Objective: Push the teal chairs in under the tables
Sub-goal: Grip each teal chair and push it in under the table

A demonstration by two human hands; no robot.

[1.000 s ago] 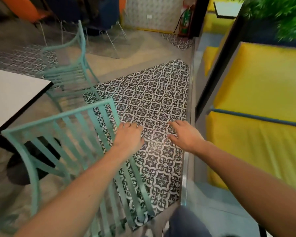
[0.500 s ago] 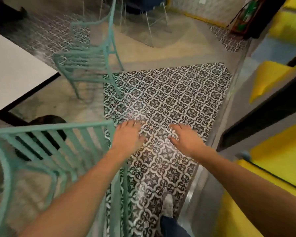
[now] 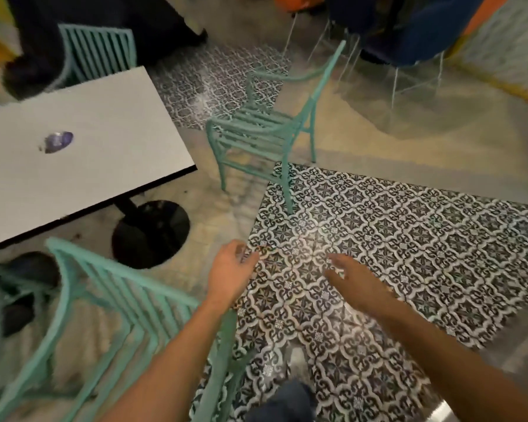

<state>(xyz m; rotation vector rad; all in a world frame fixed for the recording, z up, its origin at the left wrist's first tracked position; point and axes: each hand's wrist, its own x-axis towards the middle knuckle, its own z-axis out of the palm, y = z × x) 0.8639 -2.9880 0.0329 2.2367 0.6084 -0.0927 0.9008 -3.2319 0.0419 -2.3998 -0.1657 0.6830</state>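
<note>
Teal chair (image 3: 256, 129) — apart (unpushed) — white table (image 3: 83, 153)

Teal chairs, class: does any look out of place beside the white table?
Yes. The far teal chair stands clear of the white table out on the floor, not tucked under it.

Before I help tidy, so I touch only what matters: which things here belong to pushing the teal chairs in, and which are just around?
Job:
near teal chair
pulled-out teal chair
far teal chair
white table
left hand and right hand, both empty

Just around:
purple object on the table
blue chairs
patterned floor tiles
</note>
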